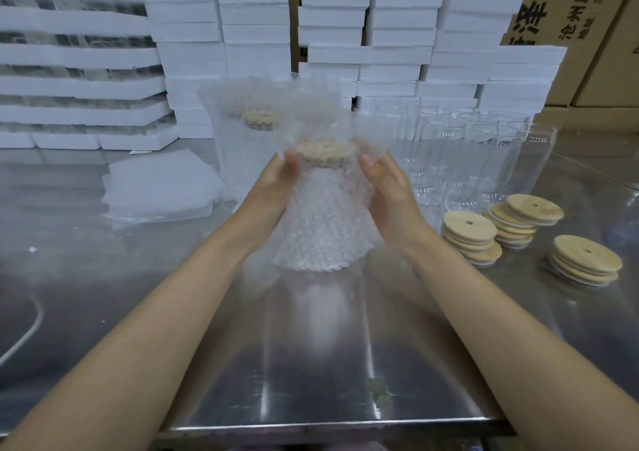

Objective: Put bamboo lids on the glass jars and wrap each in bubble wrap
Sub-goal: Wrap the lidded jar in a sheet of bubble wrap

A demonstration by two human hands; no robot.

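I see both bare arms reach in from the lower corners and meet at the centre of the frame, where a tall clear glass jar [321, 208] stands upright on the shiny steel table [311, 364]. A round pale bamboo lid [323, 149] sits on its mouth, and a sleeve of clear bubble wrap [320, 243] covers it from the base to well above the lid, ending in a loose, ruffled top. The left hand [273, 187] clasps the jar's left side and the right hand [387, 191] clasps its right side. Both sit just below the lid with thumbs on my side and fingers going round behind the wrap, so the jar is held between the two palms. The fingertips are blurred. Just behind it, slightly left, stands a second wrapped jar [242, 153] with its own lid showing through the plastic. Left of centre lies a flat pile of bubble-wrap sheets [159, 187]. To the right of centre is a cluster of bare glass jars [466, 153], upright and lidless. In front of them, at the right edge, are three short stacks of spare bamboo lids [470, 239]. White foam boxes [380, 35] are piled across the top of the frame, with brown cardboard cartons [594, 53] in the upper right corner.
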